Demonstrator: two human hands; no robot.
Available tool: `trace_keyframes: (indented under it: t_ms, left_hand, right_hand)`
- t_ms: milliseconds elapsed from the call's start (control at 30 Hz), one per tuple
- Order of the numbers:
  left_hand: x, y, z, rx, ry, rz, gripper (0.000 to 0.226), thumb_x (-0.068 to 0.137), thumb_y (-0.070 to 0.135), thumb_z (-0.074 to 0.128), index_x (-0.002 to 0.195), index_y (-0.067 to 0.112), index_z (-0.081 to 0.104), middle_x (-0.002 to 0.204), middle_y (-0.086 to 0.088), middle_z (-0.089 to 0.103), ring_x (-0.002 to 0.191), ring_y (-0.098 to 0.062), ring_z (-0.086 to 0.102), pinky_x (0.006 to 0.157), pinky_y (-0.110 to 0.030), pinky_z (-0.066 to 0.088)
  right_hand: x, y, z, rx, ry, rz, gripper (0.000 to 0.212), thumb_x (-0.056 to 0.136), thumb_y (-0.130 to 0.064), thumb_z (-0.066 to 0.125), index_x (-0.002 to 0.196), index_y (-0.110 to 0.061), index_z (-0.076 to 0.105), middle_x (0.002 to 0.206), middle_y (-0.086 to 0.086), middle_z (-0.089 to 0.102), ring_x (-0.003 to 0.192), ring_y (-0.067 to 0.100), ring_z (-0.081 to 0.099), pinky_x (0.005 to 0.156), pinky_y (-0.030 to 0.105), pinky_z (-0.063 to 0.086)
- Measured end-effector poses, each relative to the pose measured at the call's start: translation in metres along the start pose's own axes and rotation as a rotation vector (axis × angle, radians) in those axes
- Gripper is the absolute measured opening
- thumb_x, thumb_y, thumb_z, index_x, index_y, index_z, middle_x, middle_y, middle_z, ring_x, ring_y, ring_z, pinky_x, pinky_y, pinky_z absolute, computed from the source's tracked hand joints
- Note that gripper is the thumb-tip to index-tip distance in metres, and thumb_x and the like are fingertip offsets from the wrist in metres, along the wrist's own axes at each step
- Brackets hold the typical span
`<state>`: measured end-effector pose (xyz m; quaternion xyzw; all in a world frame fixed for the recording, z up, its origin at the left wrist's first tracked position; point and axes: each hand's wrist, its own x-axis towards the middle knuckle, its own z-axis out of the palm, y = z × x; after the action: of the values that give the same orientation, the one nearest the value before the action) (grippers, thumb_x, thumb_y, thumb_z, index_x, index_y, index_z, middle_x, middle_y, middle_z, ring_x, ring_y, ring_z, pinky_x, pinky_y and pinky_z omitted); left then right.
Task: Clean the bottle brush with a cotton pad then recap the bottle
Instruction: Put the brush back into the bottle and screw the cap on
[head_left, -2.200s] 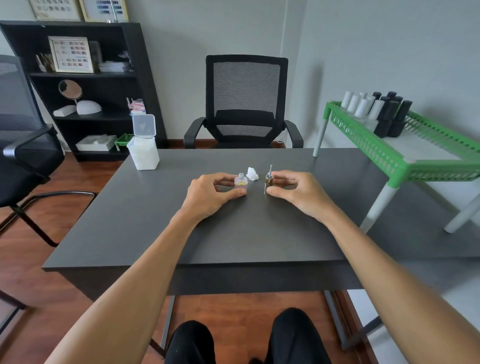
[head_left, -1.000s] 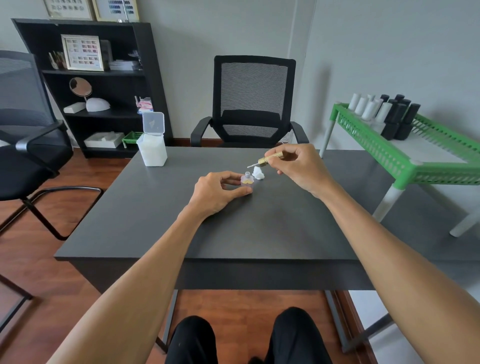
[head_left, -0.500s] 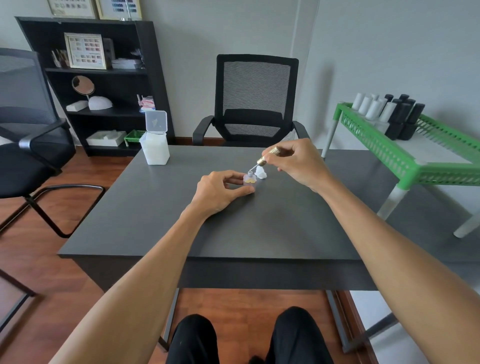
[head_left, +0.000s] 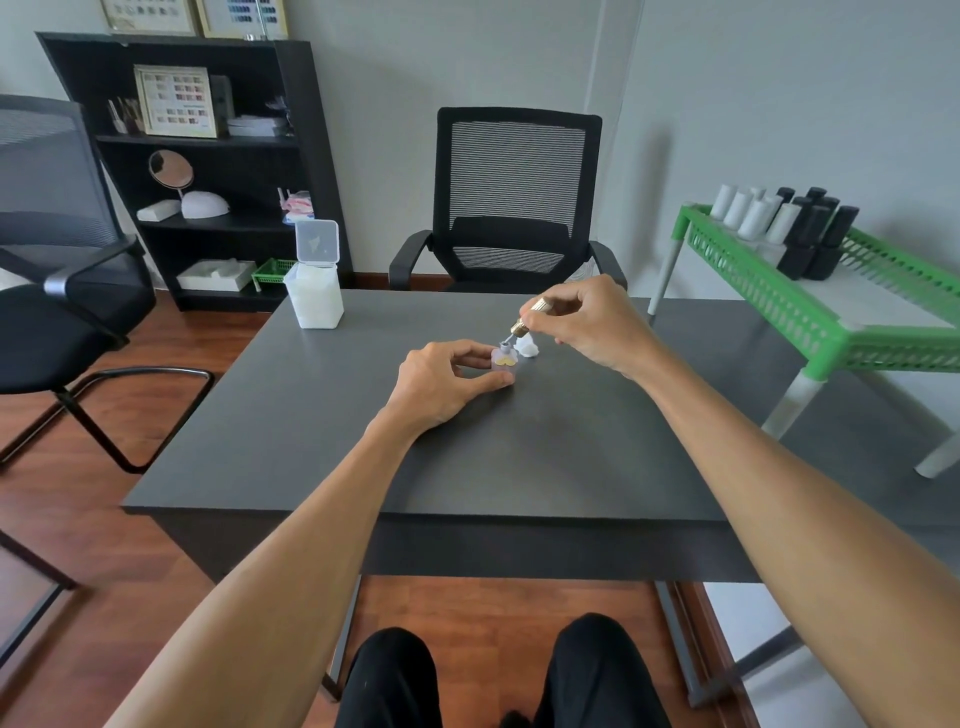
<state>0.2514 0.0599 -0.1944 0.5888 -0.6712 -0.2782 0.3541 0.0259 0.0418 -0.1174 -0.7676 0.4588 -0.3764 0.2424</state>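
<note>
The left hand (head_left: 447, 382) pinches the small clear pinkish glass bottle (head_left: 504, 359) upright on the dark grey desk (head_left: 545, 457); the right hand (head_left: 592, 325), fingers (head_left: 558, 310) pressed round the gold brush cap (head_left: 529, 318), angles it at the neck; a tilted entry could miss or tip the bottle; the crumpled white cotton pad (head_left: 529, 348) lies just beside it.

You sat in a small office set up for nail work. A mesh chair (head_left: 514, 197) faced your dark counter (head_left: 311, 415). Colour charts (head_left: 175, 100) stood on the black shelf (head_left: 218, 223), and bottles (head_left: 779, 221) lined a green rack (head_left: 810, 332).
</note>
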Motion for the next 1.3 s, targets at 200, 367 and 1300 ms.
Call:
trace_keyframes:
  t_ms: [200, 367, 1300]
  left_hand:
    - [0.000, 0.000, 0.001, 0.002, 0.010, 0.009, 0.038, 0.081, 0.064, 0.084, 0.113, 0.045, 0.077, 0.099, 0.027, 0.078, 0.087, -0.004, 0.068, 0.073, -0.022, 0.048]
    - [0.000, -0.001, 0.000, 0.000, 0.013, 0.009, 0.034, 0.080, 0.065, 0.083, 0.109, 0.049, 0.076, 0.098, 0.028, 0.078, 0.081, -0.002, 0.065, 0.071, -0.023, 0.047]
    - [-0.002, 0.002, -0.001, -0.015, 0.008, 0.004, 0.031, 0.080, 0.063, 0.084, 0.107, 0.051, 0.074, 0.097, 0.029, 0.077, 0.093, -0.003, 0.070, 0.081, -0.026, 0.053]
  right_hand:
    - [0.001, -0.004, 0.001, -0.042, 0.000, -0.026, 0.018, 0.092, -0.023, 0.072, 0.082, -0.026, 0.086, 0.058, -0.027, 0.069, 0.055, -0.005, 0.058, 0.057, 0.005, 0.040]
    - [0.002, -0.004, -0.005, -0.072, -0.004, -0.018, 0.018, 0.093, -0.027, 0.073, 0.081, -0.032, 0.086, 0.059, -0.022, 0.070, 0.056, -0.001, 0.055, 0.056, 0.008, 0.039]
    - [0.012, -0.013, -0.003, -0.213, 0.020, 0.006, 0.020, 0.092, -0.034, 0.078, 0.075, -0.025, 0.082, 0.044, -0.025, 0.057, 0.049, -0.001, 0.052, 0.051, 0.011, 0.033]
